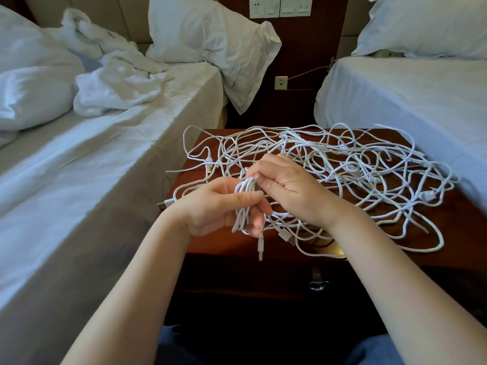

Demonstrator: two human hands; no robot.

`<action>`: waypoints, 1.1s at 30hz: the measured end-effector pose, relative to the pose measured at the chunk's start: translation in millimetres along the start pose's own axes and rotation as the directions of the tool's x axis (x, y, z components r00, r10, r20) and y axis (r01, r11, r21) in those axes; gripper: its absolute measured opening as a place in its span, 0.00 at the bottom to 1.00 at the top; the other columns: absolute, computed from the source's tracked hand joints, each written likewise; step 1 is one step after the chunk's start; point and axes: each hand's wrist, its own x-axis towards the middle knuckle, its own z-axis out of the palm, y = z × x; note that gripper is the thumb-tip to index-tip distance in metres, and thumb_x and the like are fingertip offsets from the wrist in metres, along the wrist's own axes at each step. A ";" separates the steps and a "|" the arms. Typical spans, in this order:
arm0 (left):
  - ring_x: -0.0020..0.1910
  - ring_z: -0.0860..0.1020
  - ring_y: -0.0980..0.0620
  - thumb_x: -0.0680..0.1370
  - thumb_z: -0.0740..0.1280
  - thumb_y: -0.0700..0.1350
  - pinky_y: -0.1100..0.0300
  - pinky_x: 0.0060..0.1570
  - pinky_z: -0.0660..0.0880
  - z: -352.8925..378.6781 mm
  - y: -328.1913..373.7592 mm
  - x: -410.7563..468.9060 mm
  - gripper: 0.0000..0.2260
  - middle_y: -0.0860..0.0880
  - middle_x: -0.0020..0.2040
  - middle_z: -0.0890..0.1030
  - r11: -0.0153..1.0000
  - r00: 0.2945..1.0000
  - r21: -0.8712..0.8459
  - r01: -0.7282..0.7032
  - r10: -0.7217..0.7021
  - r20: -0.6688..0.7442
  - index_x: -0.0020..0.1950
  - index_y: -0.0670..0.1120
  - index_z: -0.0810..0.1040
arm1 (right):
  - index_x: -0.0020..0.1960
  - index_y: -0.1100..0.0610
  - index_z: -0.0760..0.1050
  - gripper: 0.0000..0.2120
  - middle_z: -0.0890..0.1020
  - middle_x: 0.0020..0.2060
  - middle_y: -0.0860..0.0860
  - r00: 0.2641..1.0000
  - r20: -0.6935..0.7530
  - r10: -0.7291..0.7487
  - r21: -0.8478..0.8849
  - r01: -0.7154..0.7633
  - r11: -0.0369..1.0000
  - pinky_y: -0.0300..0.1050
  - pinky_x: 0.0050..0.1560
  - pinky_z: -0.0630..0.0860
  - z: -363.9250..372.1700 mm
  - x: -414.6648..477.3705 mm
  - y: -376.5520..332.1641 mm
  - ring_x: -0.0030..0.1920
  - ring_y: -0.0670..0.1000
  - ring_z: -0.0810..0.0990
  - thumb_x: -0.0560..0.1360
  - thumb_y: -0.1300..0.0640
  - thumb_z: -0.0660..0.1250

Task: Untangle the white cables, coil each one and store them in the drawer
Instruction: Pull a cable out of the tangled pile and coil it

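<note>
At far left, a bed (79,167) with rumpled duvet (31,88) and towel (118,83); further back, a pillow (205,35) slumped over its corner. Next, over the near edge of the bench (210,243), the left hand (218,206): fingers (259,205) curled round a coil (246,196) of white cable, thumb across the strands, loops drooping below the palm and a plug (260,250) dangling past the bench edge. Touching it from the right, the right hand (287,188), fingers bent and pinching the top of the same coil. Behind and to the right, spread over most of the bench top, the other cables (355,167) in one loose tangle, some loops trailing off the left edge. Below the bench top, the drawer (263,283), closed, with metal handle (318,283). At far right, a second bed (395,96).
</note>
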 end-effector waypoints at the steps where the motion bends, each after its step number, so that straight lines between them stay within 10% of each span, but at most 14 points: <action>1: 0.32 0.82 0.49 0.73 0.68 0.48 0.62 0.35 0.77 0.1 0.1 0.4 0.12 0.43 0.33 0.82 1.000 1.000 -0.013 -0.016 0.016 -0.024 0.45 0.39 0.83 | 0.54 0.52 0.78 0.19 0.77 0.46 0.49 1.000 -0.007 -0.003 0.012 0.003 1.000 0.44 0.55 0.69 -0.5 0.1 0.6 0.51 0.49 0.72 0.80 0.44 0.51; 9: 0.18 0.64 0.54 0.77 0.60 0.57 0.65 0.23 0.59 3.6 0.8 10.6 0.23 0.50 0.20 0.67 0.991 0.928 -0.068 -0.119 0.086 -0.363 0.30 0.43 0.76 | 0.47 0.54 0.75 0.14 0.73 0.37 0.41 0.990 -0.138 -0.013 -0.037 0.008 0.999 0.38 0.47 0.67 4.3 0.3 1.0 0.43 0.47 0.69 0.81 0.50 0.54; 16: 0.14 0.61 0.59 0.83 0.52 0.56 0.70 0.17 0.58 27.4 5.2 25.9 0.26 0.53 0.16 0.63 0.999 0.672 0.036 -0.020 0.040 -0.740 0.29 0.43 0.65 | 0.45 0.55 0.73 0.19 0.67 0.31 0.39 0.985 -0.157 -0.069 -0.155 0.044 0.987 0.34 0.42 0.63 12.2 0.8 1.6 0.38 0.45 0.64 0.79 0.43 0.51; 24: 0.26 0.72 0.55 0.83 0.56 0.51 0.63 0.27 0.69 25.2 2.5 25.8 0.20 0.47 0.28 0.74 0.937 0.496 0.320 -0.142 0.347 -0.796 0.40 0.38 0.74 | 0.40 0.55 0.73 0.16 0.70 0.29 0.44 0.917 -0.391 -0.085 -0.166 0.020 0.986 0.47 0.36 0.68 18.7 3.6 2.2 0.33 0.48 0.69 0.80 0.48 0.56; 33: 0.28 0.70 0.54 0.80 0.59 0.49 0.61 0.29 0.65 27.2 -16.4 32.5 0.17 0.46 0.28 0.71 0.659 0.338 0.750 -0.061 0.720 -0.606 0.36 0.39 0.70 | 0.36 0.50 0.66 0.15 0.68 0.26 0.45 0.878 -0.423 0.225 0.300 -0.099 0.949 0.36 0.28 0.63 15.9 4.2 -15.6 0.26 0.43 0.66 0.83 0.56 0.58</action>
